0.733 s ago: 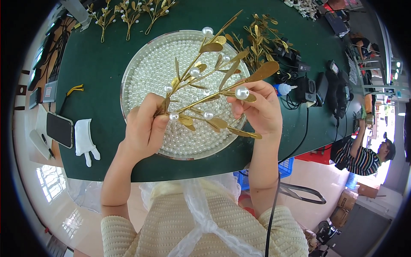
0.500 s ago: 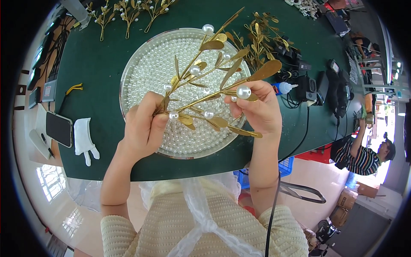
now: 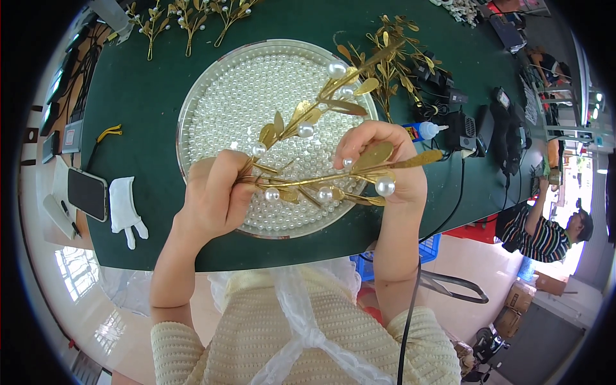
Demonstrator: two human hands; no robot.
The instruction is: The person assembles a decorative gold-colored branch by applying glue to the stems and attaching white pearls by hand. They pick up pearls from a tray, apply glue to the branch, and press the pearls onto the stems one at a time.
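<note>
A gold leaf branch (image 3: 301,180) with white pearls on its twigs is held above a round tray of pearls. My left hand (image 3: 218,194) is closed on its stem end, thumb against the fingers. At the lower twig, my right hand (image 3: 389,157) has its fingers curled in beside a small pearl (image 3: 347,163). A larger pearl (image 3: 385,187) and gold leaves lie across that palm, partly hiding the grip. The upper twig (image 3: 321,102) slants up to the right over the tray rim. Beneath both hands, the round tray (image 3: 181,128) holds a layer of loose white pearls (image 3: 237,96).
More gold branches (image 3: 385,77) lie behind the tray, others (image 3: 189,25) at the far left. Right of my hand are a glue bottle (image 3: 423,131) and a black device (image 3: 461,135) with cables. A phone (image 3: 88,194) and white glove (image 3: 125,205) lie left. A person (image 3: 545,228) is far right.
The branch has turned: its lower twig has dropped nearly level, and the upper twig has shifted right. My right hand has rolled, with the leaf tip now pointing right; my left hand has lowered slightly.
</note>
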